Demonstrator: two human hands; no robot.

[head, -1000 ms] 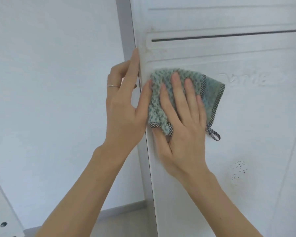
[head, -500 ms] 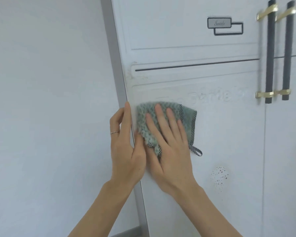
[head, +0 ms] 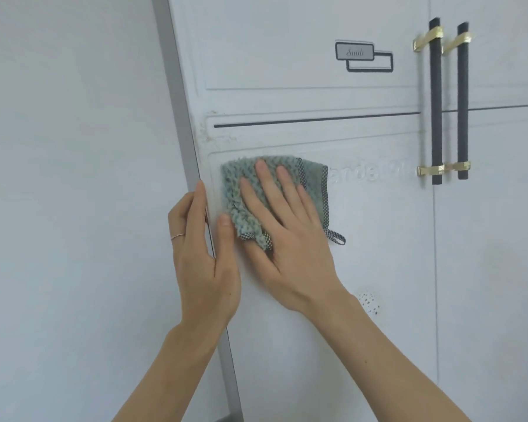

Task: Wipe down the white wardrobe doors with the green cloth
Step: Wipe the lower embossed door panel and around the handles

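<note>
You're pressing the green knitted cloth [head: 275,190] flat with right hand [head: 287,236], fingers straight, on the white panelled wardrobe door [head: 378,239], upper left. Left hand [head: 201,254] is gripping the door's edge. Speckled stain [head: 368,303] below and grime above are remaining; wiping looks early.
</note>
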